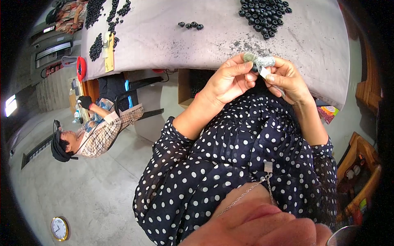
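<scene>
My left hand (227, 80) and my right hand (287, 78) meet just below the near edge of the grey cloth-covered table (172, 37). Between their fingertips is a small black ring-shaped part (255, 68). The thumb and forefinger tips of both hands carry silvery-grey wrapping (262, 61), and a pale strip (266, 73) sticks out by my right thumb. A heap of black rings (264, 14) lies on the table just beyond my hands. Three more black rings (191, 25) sit in a short row to its left.
Dark crumbs (246, 43) speckle the cloth near my hands. More black ring piles (96, 47) and a yellowish flat tool (108, 51) lie at the table's far left. Another person in a plaid shirt (102, 133) sits at left. A round clock (59, 228) lies on the concrete floor. Wooden furniture (361, 164) stands right.
</scene>
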Available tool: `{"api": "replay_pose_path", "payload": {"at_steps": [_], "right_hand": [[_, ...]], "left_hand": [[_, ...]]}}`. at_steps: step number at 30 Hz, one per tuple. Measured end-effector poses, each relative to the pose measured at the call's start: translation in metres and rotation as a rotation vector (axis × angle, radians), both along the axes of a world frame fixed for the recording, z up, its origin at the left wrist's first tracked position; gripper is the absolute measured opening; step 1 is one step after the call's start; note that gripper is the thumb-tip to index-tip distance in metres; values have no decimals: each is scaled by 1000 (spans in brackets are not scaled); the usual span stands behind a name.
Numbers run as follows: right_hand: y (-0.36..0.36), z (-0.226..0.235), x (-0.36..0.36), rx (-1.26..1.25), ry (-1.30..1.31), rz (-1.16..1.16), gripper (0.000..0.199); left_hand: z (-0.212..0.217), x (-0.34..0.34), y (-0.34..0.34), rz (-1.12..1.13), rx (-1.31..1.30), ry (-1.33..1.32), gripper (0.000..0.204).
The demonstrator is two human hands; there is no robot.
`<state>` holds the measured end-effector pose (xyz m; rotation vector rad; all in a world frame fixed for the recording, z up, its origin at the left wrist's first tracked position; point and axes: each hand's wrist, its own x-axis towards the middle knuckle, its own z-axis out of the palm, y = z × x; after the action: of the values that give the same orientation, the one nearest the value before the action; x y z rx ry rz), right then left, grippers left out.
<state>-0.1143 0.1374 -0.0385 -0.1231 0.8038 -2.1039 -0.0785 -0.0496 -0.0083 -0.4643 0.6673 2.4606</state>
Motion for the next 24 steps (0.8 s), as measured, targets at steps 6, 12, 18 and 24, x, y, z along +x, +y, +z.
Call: {"api": "replay_pose_path", "payload": {"at_steps": [6,12,18,24], "right_hand": [[-2,3,0,-6,39,-5,37],[-3,11,0,71,108,-10,42],[-1,10,0,51,79,5,41],[-1,3,-1,32,71,28,33]], "left_hand": [[-3,0,-3,20,-34,14,18],[0,2,-1,81,-131,23,20],[0,1,-2,108,-258,63,18],[-4,2,-4,71,-131,34,19]]}}
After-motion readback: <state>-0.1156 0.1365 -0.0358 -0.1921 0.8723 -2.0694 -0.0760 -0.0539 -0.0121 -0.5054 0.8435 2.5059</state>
